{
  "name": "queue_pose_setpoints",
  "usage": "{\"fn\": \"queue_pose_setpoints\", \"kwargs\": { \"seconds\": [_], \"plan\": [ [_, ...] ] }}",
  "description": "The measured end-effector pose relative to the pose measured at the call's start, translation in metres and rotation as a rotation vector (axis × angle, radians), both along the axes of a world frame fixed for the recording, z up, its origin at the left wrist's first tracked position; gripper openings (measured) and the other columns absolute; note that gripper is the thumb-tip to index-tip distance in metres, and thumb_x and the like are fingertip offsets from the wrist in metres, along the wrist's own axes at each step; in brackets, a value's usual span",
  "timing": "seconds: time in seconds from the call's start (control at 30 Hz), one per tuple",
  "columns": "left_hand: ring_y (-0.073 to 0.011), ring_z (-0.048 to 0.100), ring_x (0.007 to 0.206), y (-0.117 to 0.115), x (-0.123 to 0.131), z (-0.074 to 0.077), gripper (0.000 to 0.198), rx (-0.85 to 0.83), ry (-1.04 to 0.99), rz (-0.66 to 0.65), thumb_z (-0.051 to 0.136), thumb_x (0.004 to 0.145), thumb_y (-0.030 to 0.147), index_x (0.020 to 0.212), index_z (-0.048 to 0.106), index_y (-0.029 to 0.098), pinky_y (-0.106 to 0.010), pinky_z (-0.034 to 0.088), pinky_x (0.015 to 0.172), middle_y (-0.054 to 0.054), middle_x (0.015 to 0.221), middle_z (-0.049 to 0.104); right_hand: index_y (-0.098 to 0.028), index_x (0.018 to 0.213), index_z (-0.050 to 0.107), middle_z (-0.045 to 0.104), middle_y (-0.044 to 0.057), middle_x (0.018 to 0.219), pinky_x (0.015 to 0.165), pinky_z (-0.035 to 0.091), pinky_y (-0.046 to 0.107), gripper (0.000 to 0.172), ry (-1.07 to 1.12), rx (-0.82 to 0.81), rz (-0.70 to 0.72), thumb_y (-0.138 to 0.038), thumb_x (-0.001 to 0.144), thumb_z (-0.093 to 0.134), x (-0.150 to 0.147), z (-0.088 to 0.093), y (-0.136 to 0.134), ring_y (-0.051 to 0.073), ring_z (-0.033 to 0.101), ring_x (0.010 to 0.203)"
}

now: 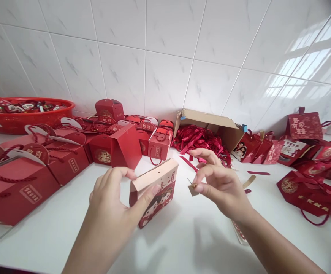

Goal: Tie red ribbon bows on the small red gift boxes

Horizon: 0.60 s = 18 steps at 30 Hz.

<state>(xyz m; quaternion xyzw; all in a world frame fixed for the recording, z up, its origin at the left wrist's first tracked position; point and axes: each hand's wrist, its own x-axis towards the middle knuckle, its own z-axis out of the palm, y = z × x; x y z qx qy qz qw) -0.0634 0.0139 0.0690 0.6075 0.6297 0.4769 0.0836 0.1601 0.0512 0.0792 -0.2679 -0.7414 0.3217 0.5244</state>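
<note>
Left hand point(115, 196) around a cream-topped red box point(162, 201), gripped over a white tabletop point(179, 239), small gold piece point(193, 190) pinched in the right hand point(222, 186) just beside, ribbon-filled cardboard carton point(211, 119) behind.

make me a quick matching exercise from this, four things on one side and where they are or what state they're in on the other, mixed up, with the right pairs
Things
1. red printed paper box with a cream top
2. small square tan tag
3. wide red plastic basin
4. brown cardboard box

Places and states
A. has dark red ribbons heaped in its mouth
B. pinched in the right hand
C. at the picture's left edge
D. held by the left hand

Pairs: 1-D, 2-B, 3-C, 4-A
</note>
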Motion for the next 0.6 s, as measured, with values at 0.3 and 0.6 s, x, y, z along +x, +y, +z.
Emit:
{"fn": "queue_pose_setpoints", "kwargs": {
  "seconds": [0.3, 0.6],
  "plan": [
    [-0.0282, 0.061, 0.089, -0.001, -0.013, 0.002, 0.034, -0.160, -0.072, 0.103, 0.070, 0.059, 0.053, 0.069, 0.054, 0.025, -0.043, 0.045, 0.081, 0.001, 0.086, 0.065, -0.027, 0.078, 0.072, 0.044, 0.001, 0.145, 0.116, 0.027, 0.049, 0.004, -0.007, -0.225, 0.137, -0.031, 0.078, 0.075, -0.007, -0.031, 0.032, 0.027, 0.038, 0.137],
    [-0.0172, 0.068, 0.085, 0.008, -0.006, -0.009, 0.020, -0.030, -0.289, -0.110, 0.067, 0.076, 0.036, 0.094, 0.063, 0.029, -0.024, 0.054, 0.073, 0.003, 0.087, 0.069, -0.026, 0.077, 0.072, 0.049, 0.006, 0.135, 0.113, 0.028, 0.050, 0.010, -0.038, -0.245, 0.042, -0.035, 0.076, 0.076, -0.013, -0.036, 0.029, 0.028, 0.040, 0.133]
  ]
}}
